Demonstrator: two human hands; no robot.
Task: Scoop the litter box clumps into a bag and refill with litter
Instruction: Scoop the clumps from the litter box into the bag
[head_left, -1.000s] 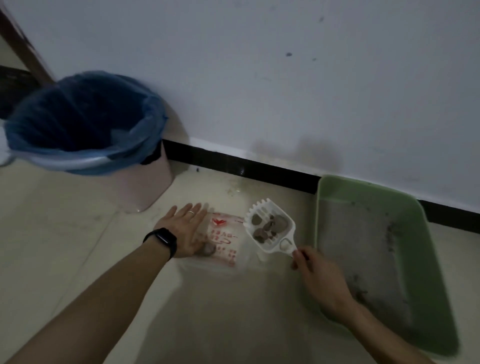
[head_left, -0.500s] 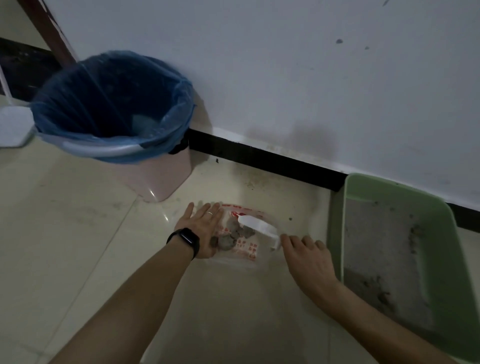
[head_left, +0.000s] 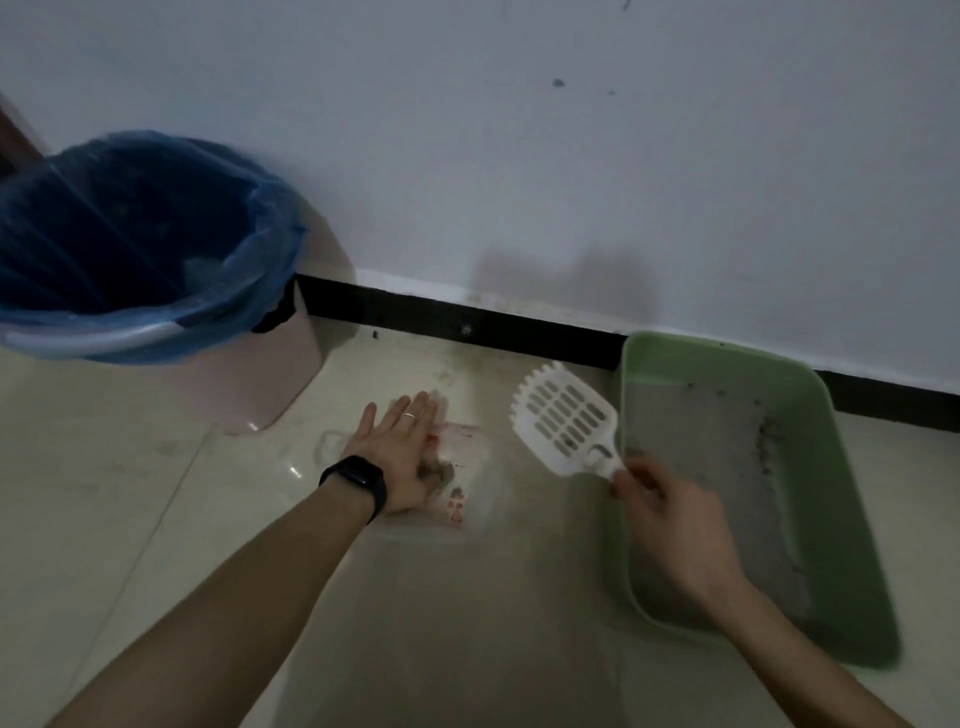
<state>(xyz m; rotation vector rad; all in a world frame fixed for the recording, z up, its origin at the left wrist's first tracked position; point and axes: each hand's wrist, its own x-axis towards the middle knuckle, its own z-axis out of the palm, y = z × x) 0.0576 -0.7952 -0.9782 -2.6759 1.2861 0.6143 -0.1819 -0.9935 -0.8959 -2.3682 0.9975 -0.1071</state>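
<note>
- Head view: I see left hand (head_left: 397, 457) flat and spread open on the clear bag (head_left: 457, 483) on the floor (head_left: 156, 519), pinning it. It grips nothing.
- Right hand (head_left: 670, 514) is closed around the scoop (head_left: 566, 423) handle. Scoop head is up, between bag and box (head_left: 852, 519), looks nearly empty, only a dark speck near the neck.
- Clumps (head_left: 441, 470) sit inside the bag, just beside the left palm. Bag lies between bin (head_left: 156, 291) and box, close to the box's left wall.
- Box is against the wall base, thin grey litter layer, dark debris along the right side and far edge.
- My read: one load is dumped, next pass into the box is due.
- To do it well: slide the scoop low under the dark patches on the right side, lift slowly, shake lightly over the box so clean grains fall through the slots.
- Carry the scoop level across the gap; spill risk is highest over bare floor between box and bag.
- Bag mouth looks flat, so I'd lift an edge with the left fingers before tipping.
- Refill litter isn't visible in frame.
</note>
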